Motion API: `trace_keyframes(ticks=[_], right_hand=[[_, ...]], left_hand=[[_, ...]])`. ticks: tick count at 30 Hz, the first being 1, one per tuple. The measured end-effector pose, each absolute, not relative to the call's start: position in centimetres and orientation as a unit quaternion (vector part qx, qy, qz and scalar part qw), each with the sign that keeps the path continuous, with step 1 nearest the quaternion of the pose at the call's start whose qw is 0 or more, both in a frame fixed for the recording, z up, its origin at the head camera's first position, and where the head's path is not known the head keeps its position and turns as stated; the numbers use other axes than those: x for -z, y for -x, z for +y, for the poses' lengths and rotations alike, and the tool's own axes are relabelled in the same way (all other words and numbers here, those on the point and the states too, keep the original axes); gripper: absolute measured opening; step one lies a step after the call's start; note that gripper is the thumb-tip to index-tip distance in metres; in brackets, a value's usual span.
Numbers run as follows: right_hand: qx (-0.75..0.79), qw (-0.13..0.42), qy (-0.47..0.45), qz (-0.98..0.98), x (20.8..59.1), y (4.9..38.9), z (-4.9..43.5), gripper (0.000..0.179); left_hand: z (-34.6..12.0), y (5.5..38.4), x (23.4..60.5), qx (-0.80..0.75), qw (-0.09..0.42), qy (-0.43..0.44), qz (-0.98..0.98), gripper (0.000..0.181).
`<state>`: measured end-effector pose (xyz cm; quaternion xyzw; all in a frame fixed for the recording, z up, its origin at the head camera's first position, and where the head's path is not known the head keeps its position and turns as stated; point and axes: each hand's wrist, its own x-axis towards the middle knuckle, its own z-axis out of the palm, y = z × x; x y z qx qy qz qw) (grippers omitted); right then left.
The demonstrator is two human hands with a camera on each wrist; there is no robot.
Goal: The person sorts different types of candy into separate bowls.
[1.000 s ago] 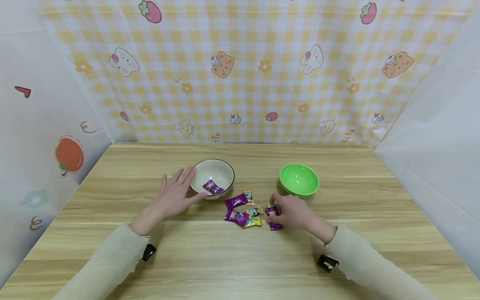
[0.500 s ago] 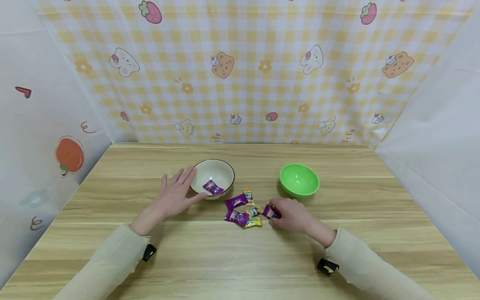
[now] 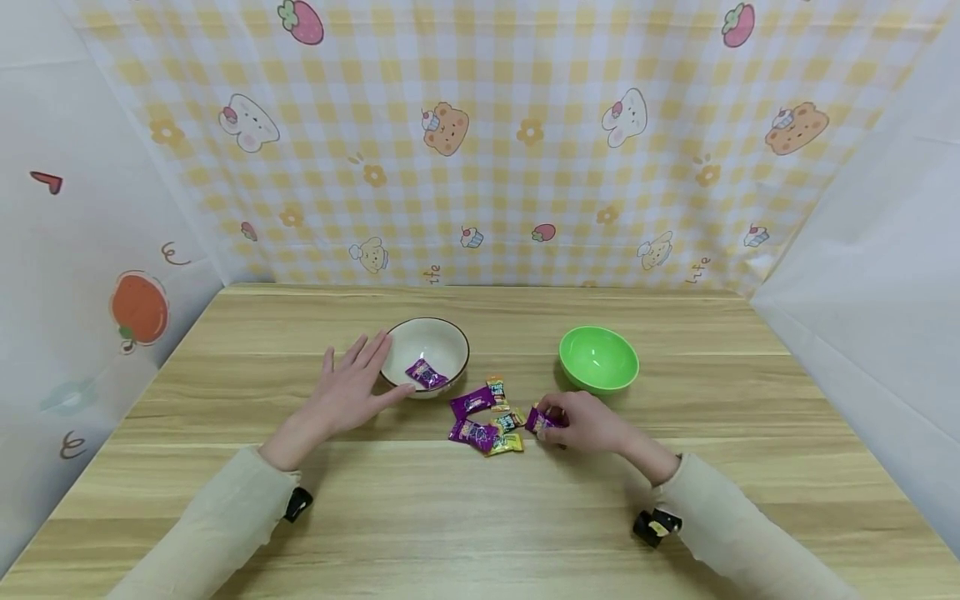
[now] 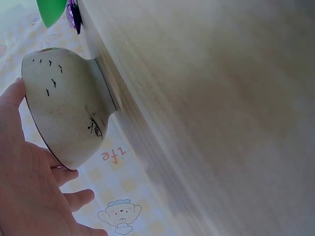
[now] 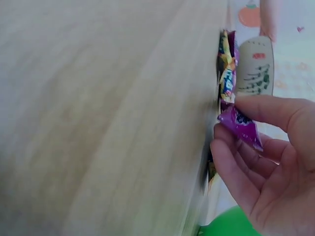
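A cream bowl point(image 3: 442, 350) with a dark rim stands on the table, one purple-wrapped candy point(image 3: 426, 375) inside it. My left hand point(image 3: 348, 396) rests at the bowl's left side, fingers spread and fairly straight, thumb along the near rim; the left wrist view shows the bowl's outer wall point(image 4: 64, 108) beside it. Right of the loose candies, my right hand point(image 3: 588, 425) pinches a purple-wrapped candy point(image 5: 241, 128) between thumb and fingers, low over the table. Part of another wrapper point(image 5: 212, 169) shows behind those fingers, mostly hidden.
Between the bowl and my right hand lie two purple candies point(image 3: 474, 435) and several yellow-orange ones point(image 3: 505, 444), some overlapping. A green bowl point(image 3: 597, 360) with nothing visible inside stands behind my right hand. A checked curtain point(image 3: 495, 192) hangs beyond the table's far edge.
My right hand has gathered the purple candy into its pinch, and the candy has turned and shifted slightly left. The left hand and both bowls look unmoved.
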<state>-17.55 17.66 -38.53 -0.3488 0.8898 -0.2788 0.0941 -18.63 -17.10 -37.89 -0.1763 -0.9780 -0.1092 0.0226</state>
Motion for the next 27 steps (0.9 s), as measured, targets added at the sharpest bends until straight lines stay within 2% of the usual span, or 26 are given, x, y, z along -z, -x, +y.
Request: trace_keyframes(ticks=[12,27], right_hand=[[0.418,0.203,0.258,0.847,37.8,18.6,18.1,0.026],[0.463,0.186,0.203,0.843,35.5,19.1,16.2,0.033]], left_hand=[[-17.1,18.6,37.8,0.11,0.024,0.176,-0.978,0.091],[-17.2,18.8,38.1,0.108,0.029,0.177,-0.978,0.091]])
